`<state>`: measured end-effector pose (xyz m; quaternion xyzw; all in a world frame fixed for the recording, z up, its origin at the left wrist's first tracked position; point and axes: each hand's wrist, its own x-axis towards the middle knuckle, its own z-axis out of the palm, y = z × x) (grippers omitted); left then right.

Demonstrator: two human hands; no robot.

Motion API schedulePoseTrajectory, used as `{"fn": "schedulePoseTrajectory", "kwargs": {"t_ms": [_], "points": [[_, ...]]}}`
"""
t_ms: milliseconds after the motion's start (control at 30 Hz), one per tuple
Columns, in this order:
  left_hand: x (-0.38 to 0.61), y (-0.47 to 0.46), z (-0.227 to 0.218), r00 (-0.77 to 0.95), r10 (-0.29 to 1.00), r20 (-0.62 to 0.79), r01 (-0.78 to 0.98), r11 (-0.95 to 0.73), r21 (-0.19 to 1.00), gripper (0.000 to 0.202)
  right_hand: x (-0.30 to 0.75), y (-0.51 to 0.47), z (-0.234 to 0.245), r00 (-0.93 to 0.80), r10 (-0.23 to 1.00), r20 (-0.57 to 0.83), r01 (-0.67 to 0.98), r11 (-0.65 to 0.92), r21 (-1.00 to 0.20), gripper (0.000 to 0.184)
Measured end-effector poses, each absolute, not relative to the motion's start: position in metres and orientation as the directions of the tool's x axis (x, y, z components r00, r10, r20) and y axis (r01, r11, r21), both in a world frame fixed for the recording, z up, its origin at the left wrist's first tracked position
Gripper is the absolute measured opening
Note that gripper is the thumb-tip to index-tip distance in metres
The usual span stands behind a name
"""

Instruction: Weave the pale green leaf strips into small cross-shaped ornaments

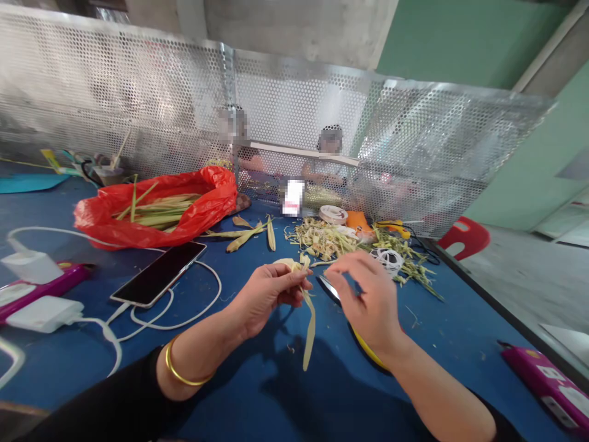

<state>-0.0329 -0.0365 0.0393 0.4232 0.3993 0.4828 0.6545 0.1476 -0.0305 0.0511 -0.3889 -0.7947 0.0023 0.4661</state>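
My left hand is closed in a pinch on a pale corn husk piece. One narrow strip hangs down from its fingertips, and a folded yellowish part shows above them. To its right, my right hand is raised with bent fingers, thumb and forefinger tips close together. Whatever may be between those tips is too small to make out. Beneath the right hand lies a tool with a metal blade and a yellow handle, apparently scissors, partly hidden by the hand.
A red plastic bag holds green husks. Loose husk leaves, a heap of scraps, white cord and a tape roll lie farther back. A phone with white cables is left. Perforated metal panels stand behind.
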Motion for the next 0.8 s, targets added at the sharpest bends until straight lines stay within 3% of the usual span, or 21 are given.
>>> {"fn": "schedulePoseTrajectory", "kwargs": {"t_ms": [167, 333, 600, 700, 800], "points": [[-0.034, -0.034, 0.036, 0.227, 0.968, -0.107, -0.281, 0.170, 0.945, 0.032, 0.135, -0.035, 0.041, -0.389, 0.844, 0.370, 0.525, 0.533, -0.664, 0.028], [-0.033, -0.033, 0.037, 0.160, 0.984, -0.077, -0.233, 0.114, 0.966, 0.031, 0.137, -0.032, 0.045, -0.419, 0.852, 0.314, 0.430, 0.491, -0.758, 0.025], [-0.031, -0.033, 0.040, 0.130, 0.989, -0.067, -0.221, 0.094, 0.971, 0.024, 0.140, -0.032, 0.045, -0.436, 0.822, 0.367, 0.490, 0.559, -0.669, 0.026], [-0.033, -0.034, 0.038, 0.175, 0.982, -0.073, -0.294, 0.122, 0.948, 0.024, 0.141, -0.031, 0.042, -0.281, 0.777, 0.563, 0.632, 0.592, -0.500, 0.009], [-0.033, -0.034, 0.038, 0.160, 0.984, -0.079, -0.337, 0.130, 0.933, 0.024, 0.138, -0.036, 0.040, -0.224, 0.635, 0.740, 0.673, 0.649, -0.354, 0.009]]}}
